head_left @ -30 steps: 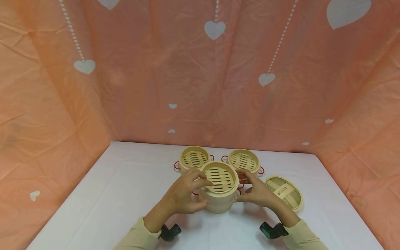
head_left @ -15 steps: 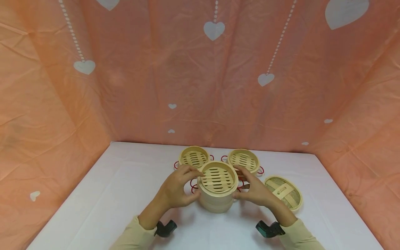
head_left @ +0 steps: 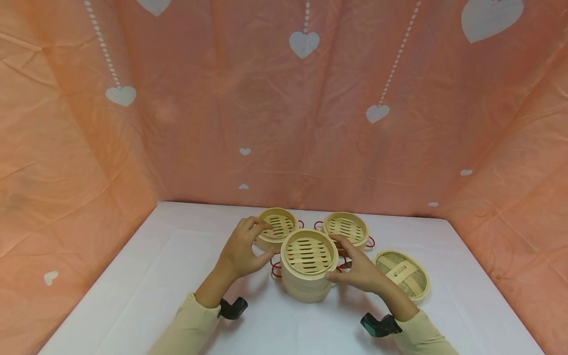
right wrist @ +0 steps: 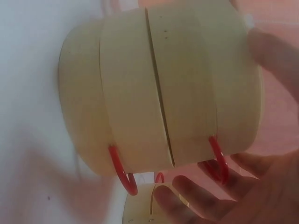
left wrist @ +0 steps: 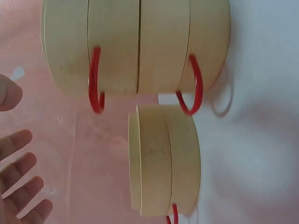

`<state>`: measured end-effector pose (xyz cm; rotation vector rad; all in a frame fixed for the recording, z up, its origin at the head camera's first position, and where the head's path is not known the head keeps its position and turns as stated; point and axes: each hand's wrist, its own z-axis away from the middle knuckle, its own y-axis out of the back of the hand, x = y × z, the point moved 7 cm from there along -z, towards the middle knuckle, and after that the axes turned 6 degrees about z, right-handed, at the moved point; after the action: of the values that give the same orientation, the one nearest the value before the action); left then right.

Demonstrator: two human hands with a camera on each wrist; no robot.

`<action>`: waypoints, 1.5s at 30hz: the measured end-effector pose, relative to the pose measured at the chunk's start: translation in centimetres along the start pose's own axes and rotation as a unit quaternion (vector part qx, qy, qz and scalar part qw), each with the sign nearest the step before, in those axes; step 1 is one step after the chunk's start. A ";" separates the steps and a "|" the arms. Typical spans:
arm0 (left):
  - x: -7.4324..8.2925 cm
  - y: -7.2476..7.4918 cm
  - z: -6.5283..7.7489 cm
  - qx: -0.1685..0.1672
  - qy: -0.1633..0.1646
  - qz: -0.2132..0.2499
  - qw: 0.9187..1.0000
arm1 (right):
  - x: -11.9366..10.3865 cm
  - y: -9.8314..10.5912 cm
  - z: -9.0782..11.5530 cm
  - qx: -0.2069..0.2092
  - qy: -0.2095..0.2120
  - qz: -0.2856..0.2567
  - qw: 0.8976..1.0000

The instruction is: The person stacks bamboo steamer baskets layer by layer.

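Two round bamboo steamer baskets with red side handles stand stacked (head_left: 306,288) at the table's middle, slats showing in the top one. At the stack's right side, my right hand (head_left: 361,271) holds the upper basket (right wrist: 196,84), thumb at its front and fingers around toward the back by a red handle. My left hand (head_left: 239,249) is off the stack, its fingers loosely bent and nothing in them. In the head view its fingertips overlap the rear-left steamer basket (head_left: 272,242); in the left wrist view the fingers (left wrist: 21,193) stand apart from both baskets.
Another steamer basket (head_left: 346,229) sits behind the stack at right. A round woven bamboo lid (head_left: 401,271) with a flat strap lies right of my right hand. White cloth covers the table (head_left: 177,246); an orange curtain (head_left: 284,123) with white hearts encloses it.
My left hand has left the stack's left side and moved back and left, toward the rear-left basket. My right hand has shifted slightly left against the stack, which stays in place.
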<state>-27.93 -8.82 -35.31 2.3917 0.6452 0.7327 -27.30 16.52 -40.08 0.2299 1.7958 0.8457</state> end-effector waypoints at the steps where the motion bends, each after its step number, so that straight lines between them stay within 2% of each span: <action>1: -0.3 -0.1 -0.1 -0.004 0.005 0.001 1.000 | 0.0 0.0 0.0 0.000 -0.001 0.002 1.000; 7: -2.0 -0.7 -0.7 -0.021 0.024 0.009 0.999 | -0.1 -0.1 0.1 -0.002 -0.001 0.001 1.000; 16: -3.4 -1.8 -1.3 -0.038 0.006 -0.004 0.999 | -0.3 0.0 0.1 0.000 0.007 0.008 1.000; 24: -4.4 -2.2 -1.6 -0.051 0.040 -0.018 0.998 | -0.1 -0.1 -0.2 -0.002 0.001 -0.006 1.000; 38: -4.7 -3.3 -1.9 -0.062 0.056 0.003 0.997 | 0.0 -0.2 -0.3 -0.008 -0.008 -0.019 1.000; 45: -4.9 -4.0 -2.1 -0.083 0.064 -0.002 0.995 | 0.1 -0.2 -0.2 -0.010 -0.008 -0.034 0.999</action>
<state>-33.96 -7.97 -38.03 2.2053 0.6161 0.9066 -27.46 16.36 -40.26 0.1604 1.7692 0.8110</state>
